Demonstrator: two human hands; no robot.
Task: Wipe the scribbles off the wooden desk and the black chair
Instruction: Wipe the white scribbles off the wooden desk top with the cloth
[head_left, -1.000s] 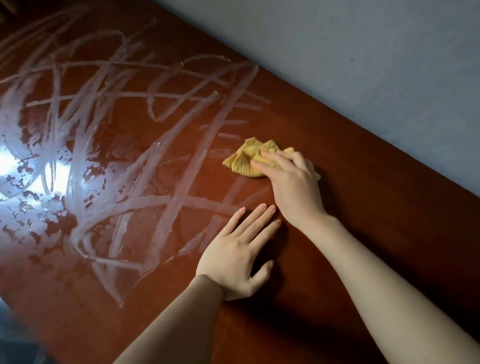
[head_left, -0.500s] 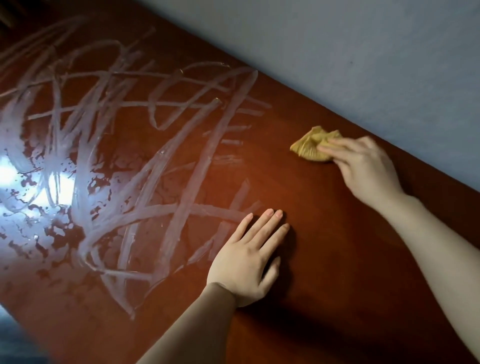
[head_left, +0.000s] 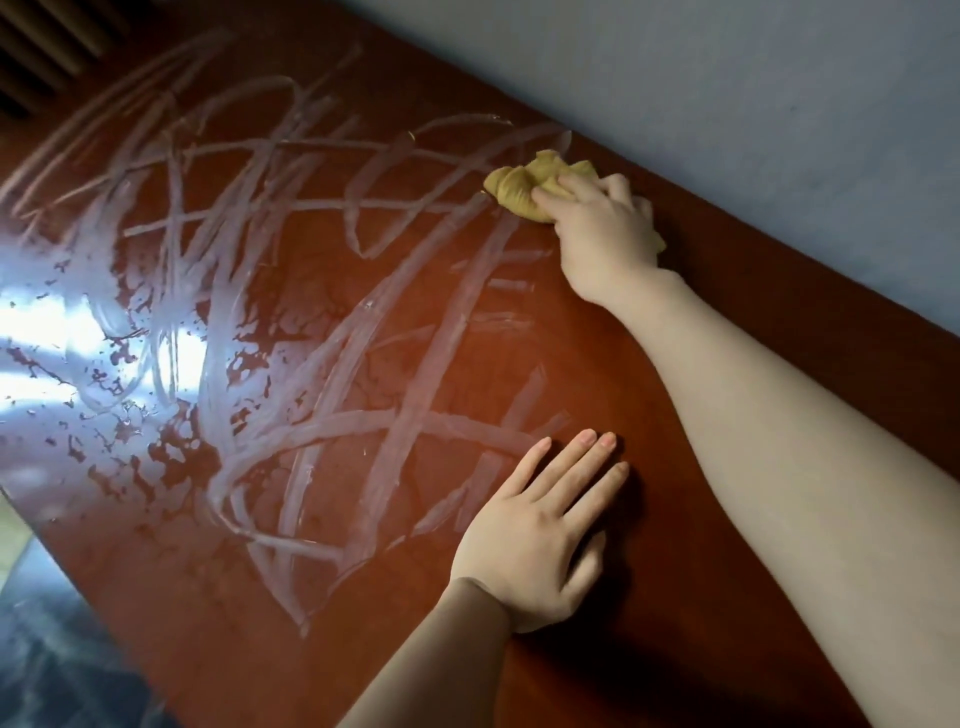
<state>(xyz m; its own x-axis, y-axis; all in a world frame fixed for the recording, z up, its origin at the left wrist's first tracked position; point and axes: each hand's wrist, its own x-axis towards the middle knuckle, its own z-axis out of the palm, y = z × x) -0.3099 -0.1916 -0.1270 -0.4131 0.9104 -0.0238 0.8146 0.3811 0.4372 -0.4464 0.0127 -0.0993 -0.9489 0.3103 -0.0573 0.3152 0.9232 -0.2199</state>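
A reddish-brown wooden desk (head_left: 675, 597) fills the view. White scribbles (head_left: 291, 291) cross its left and middle parts, with wet glare at the far left. My right hand (head_left: 602, 228) presses a bunched yellow cloth (head_left: 524, 189) onto the desk near the far edge, at the right end of the scribbles. Fingers curl over the cloth. My left hand (head_left: 540, 535) lies flat on the desk in the foreground, fingers straight, holding nothing. The black chair is not in view.
A pale grey wall (head_left: 727, 78) runs along the desk's far edge. A dark slatted surface (head_left: 47, 47) shows at the top left. Dark floor (head_left: 57, 665) lies beyond the desk's near left edge.
My right hand swept the cloth from the desk's middle out to the far edge by the wall, then back left to the scribbles' upper right end. My left hand stayed flat.
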